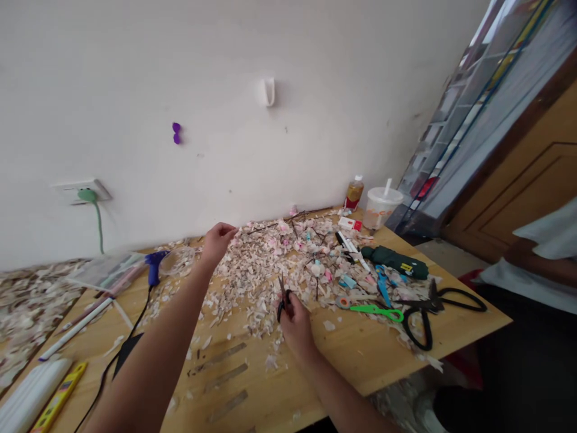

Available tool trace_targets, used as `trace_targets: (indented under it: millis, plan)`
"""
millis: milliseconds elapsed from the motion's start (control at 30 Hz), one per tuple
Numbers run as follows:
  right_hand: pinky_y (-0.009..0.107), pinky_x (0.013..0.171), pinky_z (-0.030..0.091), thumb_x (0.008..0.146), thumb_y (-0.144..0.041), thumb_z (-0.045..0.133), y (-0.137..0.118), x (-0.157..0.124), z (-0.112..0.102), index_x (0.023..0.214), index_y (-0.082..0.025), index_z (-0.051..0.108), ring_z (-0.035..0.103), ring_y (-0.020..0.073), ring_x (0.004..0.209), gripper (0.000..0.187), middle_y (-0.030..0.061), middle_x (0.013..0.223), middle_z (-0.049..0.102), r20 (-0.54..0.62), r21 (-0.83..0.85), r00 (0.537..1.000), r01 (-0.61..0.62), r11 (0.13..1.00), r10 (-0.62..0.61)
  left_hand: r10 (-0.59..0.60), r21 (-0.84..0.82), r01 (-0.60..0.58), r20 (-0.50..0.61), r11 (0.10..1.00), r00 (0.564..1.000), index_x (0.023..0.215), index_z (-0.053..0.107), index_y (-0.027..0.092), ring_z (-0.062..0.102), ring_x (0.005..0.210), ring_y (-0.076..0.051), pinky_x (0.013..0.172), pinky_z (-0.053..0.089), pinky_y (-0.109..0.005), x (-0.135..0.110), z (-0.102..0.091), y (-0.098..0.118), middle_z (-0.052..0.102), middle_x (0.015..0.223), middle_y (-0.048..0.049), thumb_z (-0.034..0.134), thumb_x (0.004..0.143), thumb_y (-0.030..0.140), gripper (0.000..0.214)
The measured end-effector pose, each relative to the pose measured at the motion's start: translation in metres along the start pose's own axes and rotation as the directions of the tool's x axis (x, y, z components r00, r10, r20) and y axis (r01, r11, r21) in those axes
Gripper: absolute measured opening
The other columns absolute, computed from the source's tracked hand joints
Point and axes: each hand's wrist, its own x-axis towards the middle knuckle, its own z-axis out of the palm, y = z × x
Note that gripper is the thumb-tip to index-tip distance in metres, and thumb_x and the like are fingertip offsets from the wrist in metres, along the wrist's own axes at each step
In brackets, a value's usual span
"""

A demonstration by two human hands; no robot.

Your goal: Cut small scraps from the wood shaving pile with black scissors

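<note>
My right hand (297, 325) grips a small pair of scissors (283, 285) by its black handles, blades pointing away from me over the scattered petals. Farther back on the left, my left hand (219, 242) is closed in a pinch at the edge of the petal heap (252, 270). What its fingertips hold, if anything, is too small to make out. Just right of those fingertips, a thin brown twig (315, 210) with pink blossoms (283, 225) lies across the petals. Pale dry petals and shavings spread between both hands.
Green-handled scissors (376, 310), large black shears (435, 300), a dark green folded umbrella (396, 262), a lidded cup (382, 207) and a bottle (354, 192) occupy the right side. A purple glue gun (154, 264) trails its cord left. Someone in a white shirt (536, 258) is at right.
</note>
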Motion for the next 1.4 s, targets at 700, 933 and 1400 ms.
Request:
trace_targets:
  millis: [700,933,1400]
  plan:
    - [0.028,0.073,0.053,0.087,-0.039,0.057,-0.003,-0.002,-0.001,0.100,-0.016,0.062,0.067,0.0190,0.079,0.027,0.0083,0.091,0.069,-0.030,0.088,0.999,-0.009,0.996,0.012,0.024,0.004,-0.024,-0.213,1.000,0.977,0.132,0.050,0.018,0.059,0.114,-0.021,0.090,0.050,-0.034,-0.036,0.009,-0.030,0.055,0.137,-0.0137,0.034,0.094,0.038,0.045]
    - [0.029,0.074,0.054,0.087,-0.041,0.058,-0.001,-0.001,0.000,0.100,-0.016,0.062,0.067,0.0193,0.080,0.029,0.0097,0.095,0.069,-0.015,0.079,1.000,-0.024,0.997,0.026,-0.154,0.232,0.137,0.058,0.963,0.986,0.078,0.071,0.020,0.066,0.075,-0.025,0.073,0.049,-0.034,-0.046,-0.016,-0.074,0.072,0.075,-0.0075,0.062,0.071,0.033,0.017]
    - [0.030,0.076,0.053,0.086,-0.041,0.058,-0.002,0.001,-0.002,0.100,-0.016,0.062,0.067,0.0206,0.083,0.030,0.0103,0.096,0.070,-0.031,0.059,0.999,-0.017,0.998,0.019,-0.321,-0.067,0.329,0.105,0.942,0.941,0.060,0.064,0.019,0.056,0.059,-0.018,0.058,0.042,-0.028,-0.052,0.000,-0.081,0.059,0.053,-0.0001,0.070,0.060,0.036,0.018]
